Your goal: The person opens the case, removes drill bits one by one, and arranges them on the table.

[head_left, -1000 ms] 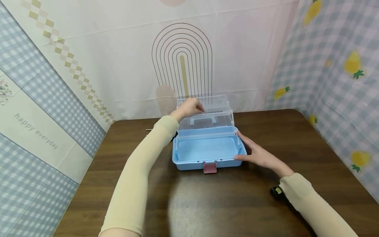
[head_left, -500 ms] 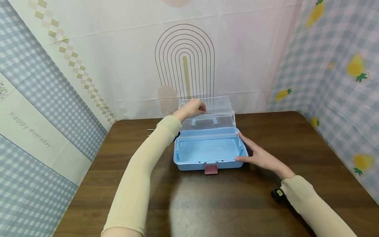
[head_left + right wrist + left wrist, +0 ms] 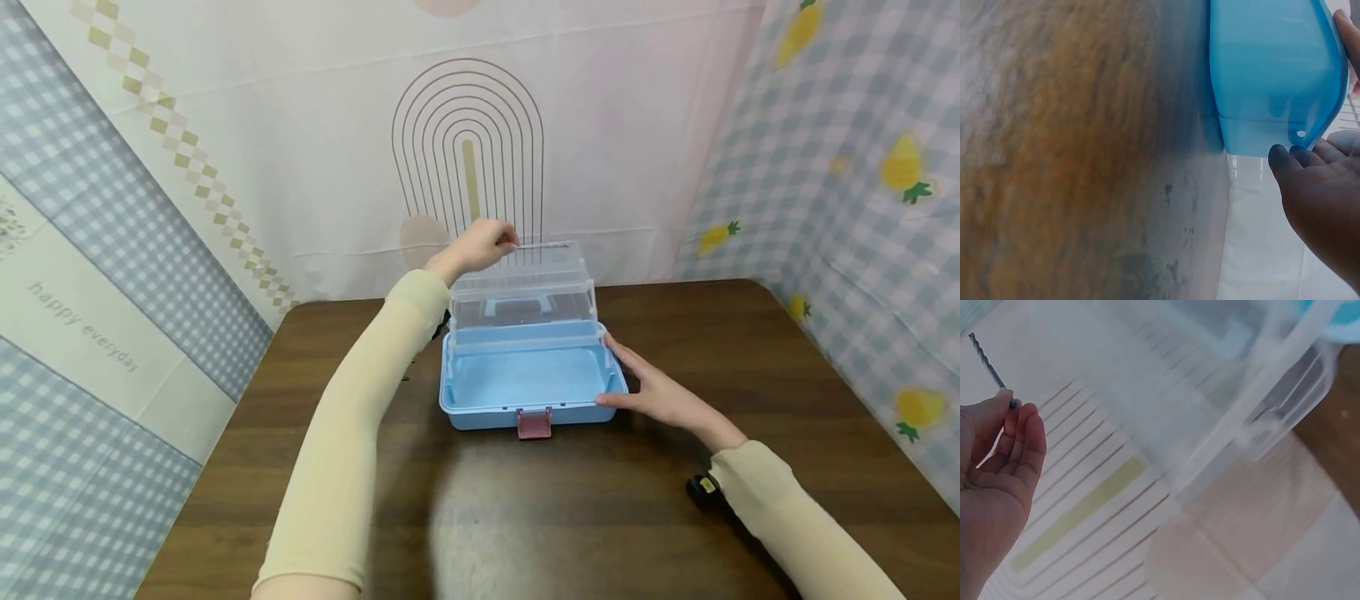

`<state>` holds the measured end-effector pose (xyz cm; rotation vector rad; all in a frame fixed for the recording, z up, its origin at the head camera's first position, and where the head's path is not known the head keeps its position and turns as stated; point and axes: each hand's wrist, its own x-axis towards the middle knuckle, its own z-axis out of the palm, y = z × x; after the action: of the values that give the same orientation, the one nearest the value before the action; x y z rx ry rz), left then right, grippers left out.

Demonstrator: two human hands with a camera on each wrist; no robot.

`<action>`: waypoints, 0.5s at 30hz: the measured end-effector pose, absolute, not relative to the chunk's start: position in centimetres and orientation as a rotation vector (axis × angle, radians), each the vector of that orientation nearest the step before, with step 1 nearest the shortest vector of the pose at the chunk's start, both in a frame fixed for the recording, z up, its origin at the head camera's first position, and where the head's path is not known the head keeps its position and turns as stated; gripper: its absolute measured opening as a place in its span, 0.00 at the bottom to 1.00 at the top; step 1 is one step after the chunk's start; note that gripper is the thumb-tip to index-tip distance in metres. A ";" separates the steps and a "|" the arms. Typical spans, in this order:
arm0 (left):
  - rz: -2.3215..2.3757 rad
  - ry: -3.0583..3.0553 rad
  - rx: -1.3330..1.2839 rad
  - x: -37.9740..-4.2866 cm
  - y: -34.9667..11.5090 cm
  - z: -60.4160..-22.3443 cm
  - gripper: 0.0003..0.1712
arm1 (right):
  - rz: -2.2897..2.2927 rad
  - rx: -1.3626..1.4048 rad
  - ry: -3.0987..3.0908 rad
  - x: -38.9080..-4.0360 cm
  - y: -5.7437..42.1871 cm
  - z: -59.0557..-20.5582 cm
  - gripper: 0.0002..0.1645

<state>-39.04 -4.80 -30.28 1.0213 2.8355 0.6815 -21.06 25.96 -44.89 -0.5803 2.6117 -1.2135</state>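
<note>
A light-blue toolbox (image 3: 525, 379) with its clear lid (image 3: 525, 304) raised stands toward the back of the table. My left hand (image 3: 480, 245) is up by the lid's top edge, on its left side. Between thumb and fingertips it pinches a thin dark drill bit (image 3: 988, 362), whose spiral end points away from the hand. At the toolbox's right end, my right hand (image 3: 652, 392) grips with the thumb on the front rim and the fingers round the back corner. The pink latch (image 3: 534, 424) hangs down at the front. The toolbox floor that shows is bare.
A brown wooden table (image 3: 585, 517) bears the toolbox. Close behind stands a white patterned cloth wall (image 3: 337, 150), with checked cloth (image 3: 847, 233) on the right side. Small dark marks near the left forearm are too small to tell.
My left hand has risen with the drill bit, from the middle of the clear lid to its top edge. The right hand and the toolbox have stayed in place.
</note>
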 end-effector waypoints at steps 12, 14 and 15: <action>0.806 2.923 0.975 -39.2 -6.9 -24.9 0.11 | -1.211 -0.567 2.617 -21.4 26.3 -44.7 0.63; 0.809 2.932 0.966 -39.2 -7.5 -24.6 0.10 | -1.209 -0.566 2.616 -21.5 26.3 -44.7 0.63; 0.807 2.939 0.961 -39.2 -7.8 -24.6 0.10 | -1.208 -0.565 2.616 -21.5 26.3 -44.8 0.63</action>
<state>-39.18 -7.78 -24.57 0.9609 2.9392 0.8069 -21.51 26.28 -44.76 -0.5649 2.6156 -1.2081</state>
